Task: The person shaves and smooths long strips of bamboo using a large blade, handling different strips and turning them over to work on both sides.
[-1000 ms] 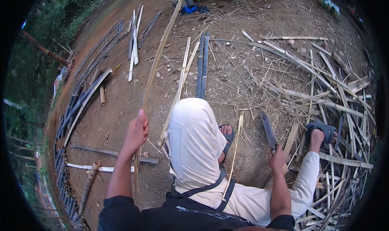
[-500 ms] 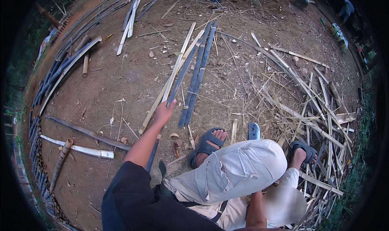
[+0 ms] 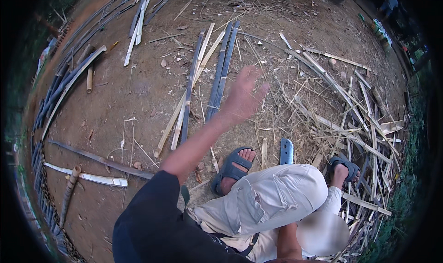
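Note:
My left hand (image 3: 244, 94) reaches out over the ground, smeared by motion, its fingers apart and nothing in them. Just left of it lie two dark split-bamboo strips (image 3: 223, 64), side by side. Further left, another dark bamboo strip (image 3: 190, 85) rests across pale bamboo strips (image 3: 171, 124). My right forearm (image 3: 289, 240) shows behind my bent leg; the right hand itself is hidden by the leg and a blurred patch. A flat, shiny metal piece with holes (image 3: 286, 151) sticks out beyond my knee, its other end out of sight.
A tangle of split bamboo and shavings (image 3: 364, 138) spreads on the right. Long dark poles (image 3: 57, 96) and a chain (image 3: 53, 207) line the left. More strips (image 3: 140, 20) lie farther off. A person (image 3: 389, 4) is at the far right.
My left hand has let go of a dark bamboo strip and moved right and away from me. That strip now lies left, across the pale ones. The view has shifted slightly.

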`<state>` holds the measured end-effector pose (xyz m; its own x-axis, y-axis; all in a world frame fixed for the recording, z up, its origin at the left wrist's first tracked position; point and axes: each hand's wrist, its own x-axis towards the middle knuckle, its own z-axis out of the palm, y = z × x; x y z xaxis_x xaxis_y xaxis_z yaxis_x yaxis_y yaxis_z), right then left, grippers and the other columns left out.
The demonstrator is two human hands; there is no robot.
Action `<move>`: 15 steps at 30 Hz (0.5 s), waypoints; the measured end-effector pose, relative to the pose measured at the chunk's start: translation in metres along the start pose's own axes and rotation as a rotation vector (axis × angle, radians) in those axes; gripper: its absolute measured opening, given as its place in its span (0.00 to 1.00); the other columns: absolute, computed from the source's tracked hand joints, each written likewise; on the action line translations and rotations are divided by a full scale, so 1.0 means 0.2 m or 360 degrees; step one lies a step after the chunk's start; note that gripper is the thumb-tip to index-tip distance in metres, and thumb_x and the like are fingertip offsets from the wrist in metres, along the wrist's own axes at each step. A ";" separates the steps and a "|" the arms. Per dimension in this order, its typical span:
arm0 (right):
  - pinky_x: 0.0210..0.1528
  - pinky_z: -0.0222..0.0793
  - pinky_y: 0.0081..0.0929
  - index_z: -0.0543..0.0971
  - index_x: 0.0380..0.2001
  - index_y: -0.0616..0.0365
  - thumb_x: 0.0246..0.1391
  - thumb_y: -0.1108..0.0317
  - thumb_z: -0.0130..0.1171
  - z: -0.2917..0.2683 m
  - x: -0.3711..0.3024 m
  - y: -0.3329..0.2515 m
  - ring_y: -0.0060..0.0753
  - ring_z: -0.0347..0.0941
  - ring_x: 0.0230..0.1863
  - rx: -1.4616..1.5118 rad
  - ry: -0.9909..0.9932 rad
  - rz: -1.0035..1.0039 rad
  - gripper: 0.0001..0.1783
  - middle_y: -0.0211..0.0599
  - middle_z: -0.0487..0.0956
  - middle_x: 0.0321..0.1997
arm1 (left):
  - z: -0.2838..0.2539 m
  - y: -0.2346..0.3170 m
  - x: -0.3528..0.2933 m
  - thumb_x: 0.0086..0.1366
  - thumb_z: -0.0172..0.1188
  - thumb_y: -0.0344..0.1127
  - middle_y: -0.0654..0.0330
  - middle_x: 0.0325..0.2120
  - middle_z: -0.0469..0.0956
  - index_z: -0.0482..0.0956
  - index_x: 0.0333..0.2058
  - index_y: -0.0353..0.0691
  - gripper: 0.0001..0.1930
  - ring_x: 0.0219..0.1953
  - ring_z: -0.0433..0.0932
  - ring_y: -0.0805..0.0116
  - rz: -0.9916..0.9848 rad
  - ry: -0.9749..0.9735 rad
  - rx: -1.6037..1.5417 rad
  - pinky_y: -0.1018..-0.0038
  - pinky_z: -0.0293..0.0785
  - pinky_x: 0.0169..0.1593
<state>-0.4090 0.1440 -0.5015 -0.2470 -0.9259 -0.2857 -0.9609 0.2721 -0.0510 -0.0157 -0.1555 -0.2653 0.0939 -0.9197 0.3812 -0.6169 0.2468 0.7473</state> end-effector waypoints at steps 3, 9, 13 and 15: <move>0.50 0.66 0.40 0.71 0.49 0.57 0.55 0.65 0.56 0.09 -0.02 -0.10 0.44 0.71 0.47 -0.0011 -0.0001 -0.0093 0.19 0.43 0.75 0.45 | -0.08 0.81 -0.47 0.66 0.58 0.44 0.47 0.47 0.72 0.74 0.48 0.34 0.20 0.56 0.70 0.48 0.0444 -0.0197 -0.0663 0.57 0.66 0.60; 0.47 0.67 0.39 0.73 0.45 0.56 0.55 0.65 0.53 0.09 -0.03 -0.20 0.42 0.72 0.44 -0.0111 0.0243 -0.0067 0.14 0.41 0.75 0.40 | 0.29 1.36 -1.44 0.68 0.51 0.48 0.47 0.34 0.74 0.77 0.37 0.33 0.20 0.43 0.73 0.50 0.0482 -0.2221 -0.0917 0.54 0.69 0.49; 0.45 0.67 0.38 0.74 0.42 0.55 0.55 0.65 0.52 0.05 0.01 -0.26 0.41 0.73 0.41 -0.0263 0.0419 0.0058 0.12 0.40 0.76 0.37 | 0.57 1.10 -1.57 0.65 0.52 0.52 0.42 0.41 0.71 0.76 0.42 0.33 0.23 0.51 0.67 0.43 0.0382 -0.1839 -0.0136 0.50 0.61 0.56; 0.46 0.66 0.37 0.75 0.43 0.57 0.56 0.68 0.50 -0.08 0.06 -0.47 0.40 0.73 0.42 -0.0187 0.0311 -0.0017 0.12 0.38 0.77 0.38 | 0.62 0.95 -1.55 0.65 0.52 0.51 0.44 0.41 0.71 0.76 0.42 0.33 0.23 0.48 0.67 0.44 0.0104 -0.1853 -0.0096 0.51 0.61 0.55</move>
<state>-0.3233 0.1034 -0.4854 -0.2454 -0.9648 -0.0946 -0.9687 0.2403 0.0619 -0.2588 0.1400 -0.3083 -0.7294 -0.6213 -0.2863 -0.5530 0.2891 0.7814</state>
